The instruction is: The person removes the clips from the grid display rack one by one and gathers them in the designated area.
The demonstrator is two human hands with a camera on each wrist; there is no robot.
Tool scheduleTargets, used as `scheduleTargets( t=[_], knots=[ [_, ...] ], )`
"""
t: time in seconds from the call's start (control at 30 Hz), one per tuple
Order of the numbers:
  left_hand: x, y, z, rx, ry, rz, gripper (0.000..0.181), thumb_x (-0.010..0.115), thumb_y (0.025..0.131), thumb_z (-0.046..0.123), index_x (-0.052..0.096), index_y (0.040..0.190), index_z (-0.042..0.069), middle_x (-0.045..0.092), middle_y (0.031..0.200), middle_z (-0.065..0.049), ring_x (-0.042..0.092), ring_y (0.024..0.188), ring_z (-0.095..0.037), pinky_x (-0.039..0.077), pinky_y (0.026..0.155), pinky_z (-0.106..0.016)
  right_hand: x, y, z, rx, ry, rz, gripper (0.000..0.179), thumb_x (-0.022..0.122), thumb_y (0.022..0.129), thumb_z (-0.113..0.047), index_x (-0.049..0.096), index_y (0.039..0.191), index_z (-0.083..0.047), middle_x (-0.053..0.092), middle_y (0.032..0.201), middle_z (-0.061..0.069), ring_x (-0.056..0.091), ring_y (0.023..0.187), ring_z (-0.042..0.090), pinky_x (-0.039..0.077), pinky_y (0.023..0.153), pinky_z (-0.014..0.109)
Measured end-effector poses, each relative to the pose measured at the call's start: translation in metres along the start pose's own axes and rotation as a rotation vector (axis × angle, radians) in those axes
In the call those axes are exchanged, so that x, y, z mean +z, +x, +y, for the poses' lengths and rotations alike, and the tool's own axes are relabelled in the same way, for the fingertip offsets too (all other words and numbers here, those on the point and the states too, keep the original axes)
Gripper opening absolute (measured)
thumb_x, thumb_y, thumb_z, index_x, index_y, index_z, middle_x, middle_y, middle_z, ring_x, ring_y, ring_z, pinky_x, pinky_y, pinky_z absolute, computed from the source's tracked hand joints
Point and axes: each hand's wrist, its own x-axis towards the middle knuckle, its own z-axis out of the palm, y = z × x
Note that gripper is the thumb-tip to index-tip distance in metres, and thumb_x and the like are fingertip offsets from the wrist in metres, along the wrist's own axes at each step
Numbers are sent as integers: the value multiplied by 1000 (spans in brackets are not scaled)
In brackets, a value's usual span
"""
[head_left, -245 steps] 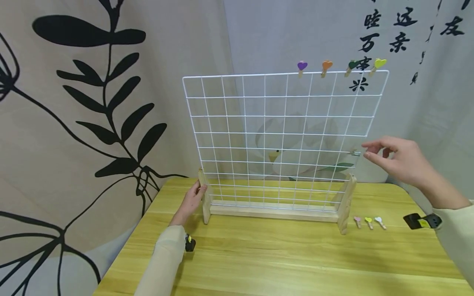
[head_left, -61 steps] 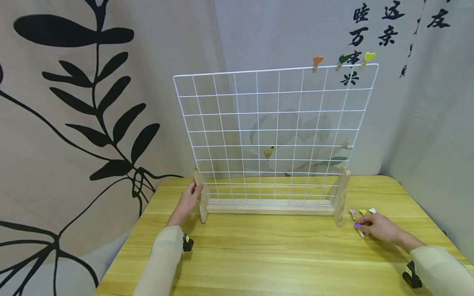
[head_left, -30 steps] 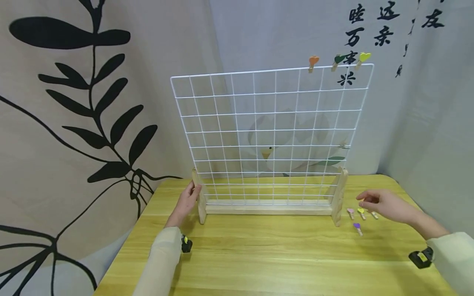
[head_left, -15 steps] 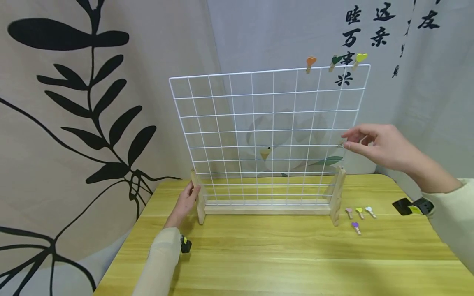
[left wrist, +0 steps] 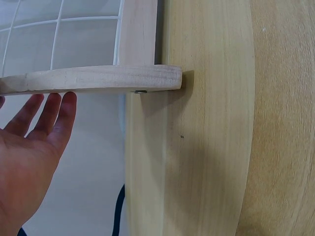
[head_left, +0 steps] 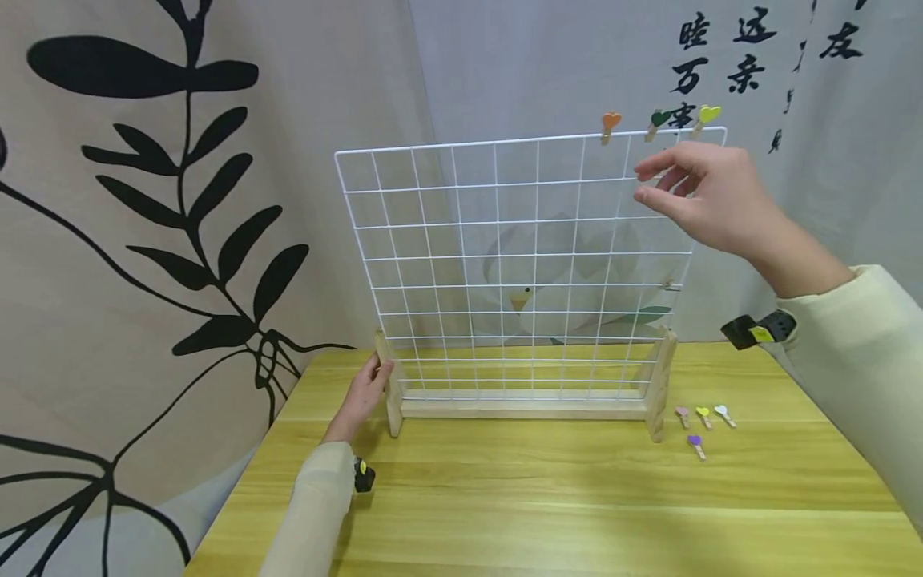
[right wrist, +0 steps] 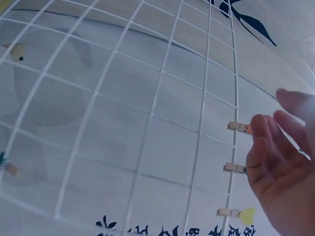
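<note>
Dial centred on the white wire rack (head_left: 534,255), head cam: my R hand (head_left: 710,188) is up at 2 o'c, thumb & fingertips apart, close below the green heart clip (head_left: 658,120) and yellow heart clip (head_left: 709,114) on the top rail; contact w/ the wires, can't tell. An orange heart clip (head_left: 610,120) sits on the same rail at 1 o'c. R wrist cam has my fingers near these three. A side clip (head_left: 671,286), seen edge-on, is on the rack's right edge at 3 o'c. My L hand (head_left: 364,393), at 8 o'c, has its fingertips against the outer face of the left wooden upright (head_left: 392,405); thumb hard to make out. At 4 o'c on the wooden tabletop (head_left: 519,497) lie a pink clip (head_left: 682,413), second yellow clip (head_left: 703,413) & white clip (head_left: 722,410) in a row, w/ a purple clip (head_left: 695,441) toward 6 o'c from it. Backdrop: pale curtain (head_left: 346,88), black leaf print (head_left: 223,330) approx. 9 o'c.
</note>
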Motion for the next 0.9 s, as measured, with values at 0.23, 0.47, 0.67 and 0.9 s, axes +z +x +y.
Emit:
scheduleTargets(
  t=[0.23,0.47,0.67,0.9],
  knots=[
    [0,1,0,8,13,2,70,39,96,55,20,152,19,45,138,-20,45,123,-33,37,103,-48,-2,27,-8,83,-21,32,31,65,90,-16,64,119,-5,59,100,2,51,66,-6,38,57,17],
    [-1,2,-4,13,11,4,67,39,96,54,22,152,20,46,136,-19,46,123,-33,38,103,-48,-3,50,-12,142,-107,-26,37,56,96,-18,55,132,-7,55,122,9,48,64,-11,40,54,10],
    [0,1,-4,19,-3,7,69,41,95,55,23,151,19,47,136,-20,47,121,-34,39,102,-48,-3,65,-8,202,-145,-154,39,50,98,-16,50,136,-7,53,123,14,52,60,-2,43,50,12],
    [-1,0,-1,36,15,10,69,39,97,54,21,152,15,45,137,-22,46,123,-35,38,102,-49,2,73,-2,274,-106,-215,38,47,100,-17,51,136,-7,58,123,15,58,57,6,45,48,16]
  ],
)
